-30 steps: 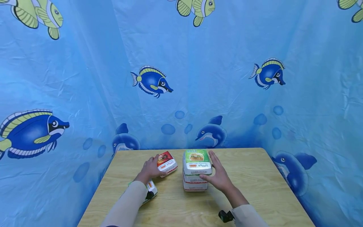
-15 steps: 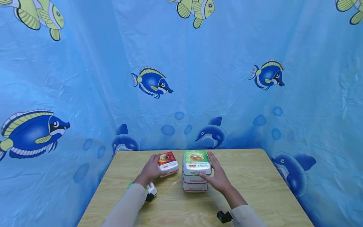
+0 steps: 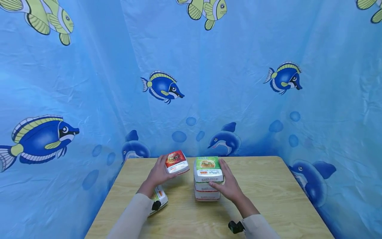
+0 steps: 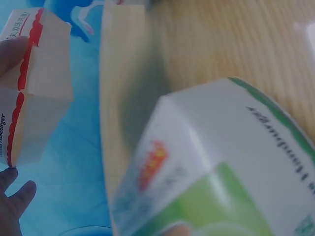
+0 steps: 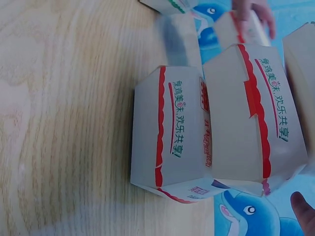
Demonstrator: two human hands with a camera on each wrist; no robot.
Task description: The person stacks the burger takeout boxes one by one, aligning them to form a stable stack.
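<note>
My left hand (image 3: 158,173) grips a red-topped hamburger box (image 3: 176,162) at its left side, tilted and raised off the table. In the left wrist view the same box (image 4: 47,73) stands at the left, a thumb (image 4: 12,53) on its printed side. To the right is a stack of hamburger boxes, green-topped box (image 3: 207,170) uppermost, red-edged boxes (image 3: 207,196) below. My right hand (image 3: 229,186) rests on the top box's right front corner, fingers fairly straight along its side, thumb at its front. In the right wrist view, the lowest box (image 5: 167,128) sits on the table.
Another green-topped hamburger box (image 3: 160,199) lies on the wooden table (image 3: 262,199) below my left forearm, partly hidden by it. A blue sea-print curtain (image 3: 191,66) hangs behind and around the table. Each wrist carries a small black device (image 3: 235,227).
My left hand has lifted the red-topped box off the table, tilting it up toward the stack's top height. My right hand has stayed at the stack.
</note>
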